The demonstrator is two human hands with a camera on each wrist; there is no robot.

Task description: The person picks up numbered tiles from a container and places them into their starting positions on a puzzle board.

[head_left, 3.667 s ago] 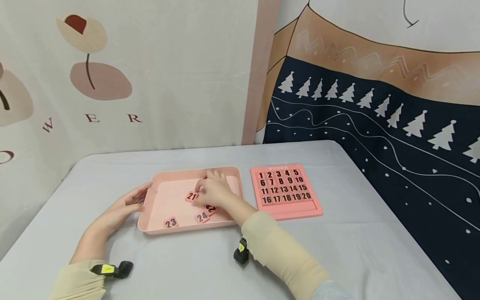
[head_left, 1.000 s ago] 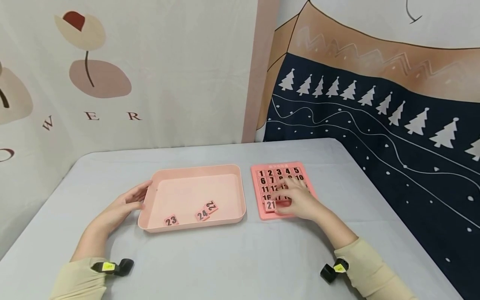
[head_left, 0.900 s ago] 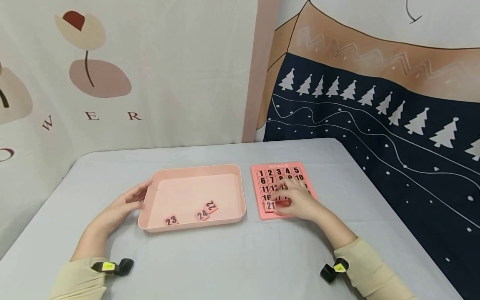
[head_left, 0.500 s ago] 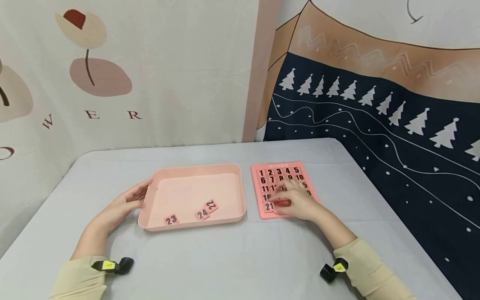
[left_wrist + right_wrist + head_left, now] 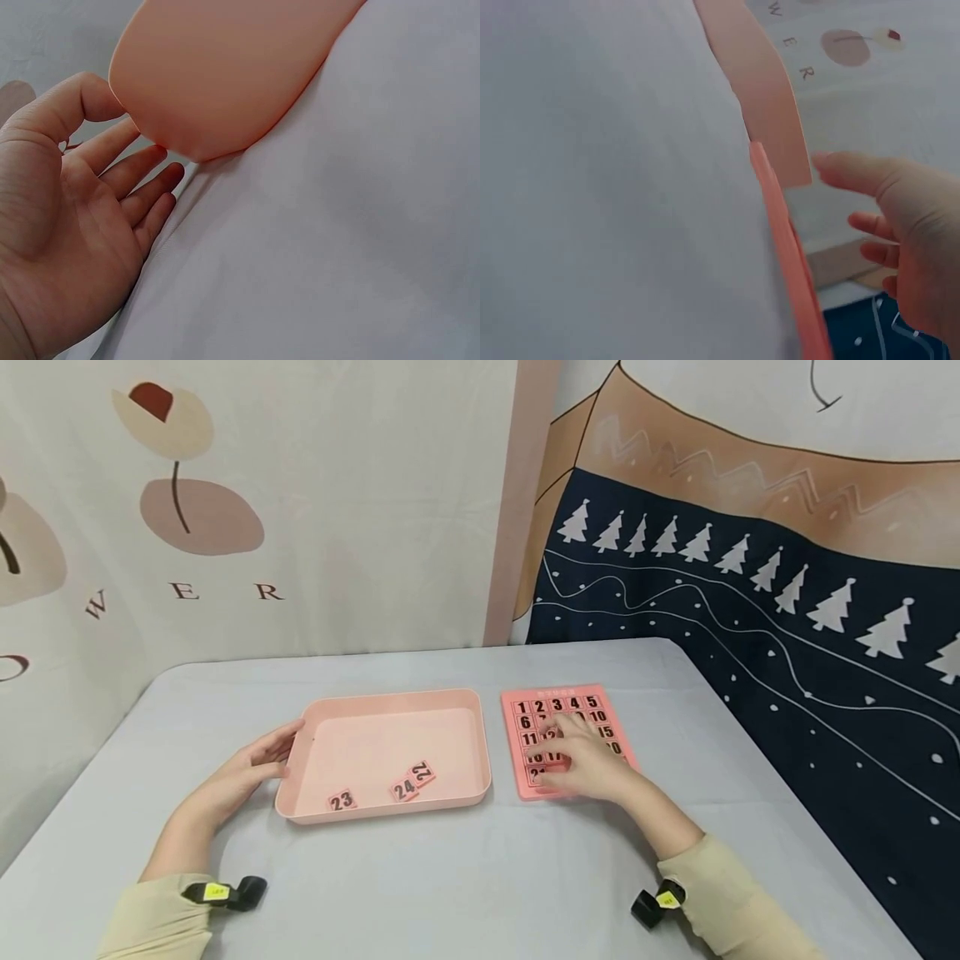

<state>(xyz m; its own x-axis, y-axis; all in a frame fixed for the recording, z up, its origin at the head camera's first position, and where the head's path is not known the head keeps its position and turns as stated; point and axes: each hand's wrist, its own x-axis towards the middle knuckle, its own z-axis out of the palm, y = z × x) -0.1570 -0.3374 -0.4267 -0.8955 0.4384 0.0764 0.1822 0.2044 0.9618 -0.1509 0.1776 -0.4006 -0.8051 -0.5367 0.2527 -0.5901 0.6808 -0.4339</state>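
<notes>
In the head view, my left hand (image 5: 238,778) rests against the left end of a shallow pink tray (image 5: 390,697). Its fingers are relaxed, and the left wrist view shows fingertips at the outer wall. Inside the tray lie number tiles: tile 23 (image 5: 342,801), tile 24 (image 5: 404,789) and tile 22 (image 5: 422,773), its digits turned. My right hand (image 5: 588,763) hovers over a pink number board (image 5: 513,697), fingers spread and holding nothing. Tile 21 (image 5: 534,775) sits in the board's bottom-left place, partly hidden behind the thumb. The hand covers part of the middle rows.
A pale cloth covers the table (image 5: 435,877). Behind it hang a cream curtain (image 5: 375,527) and a dark one with white trees (image 5: 750,643). Each wrist wears a black camera, the left camera (image 5: 247,894) and the right camera (image 5: 648,908).
My right hand has carried tile 21 from the tray to the board's bottom-left place and let it go. It has since shifted slightly left. My left hand stays at the tray.
</notes>
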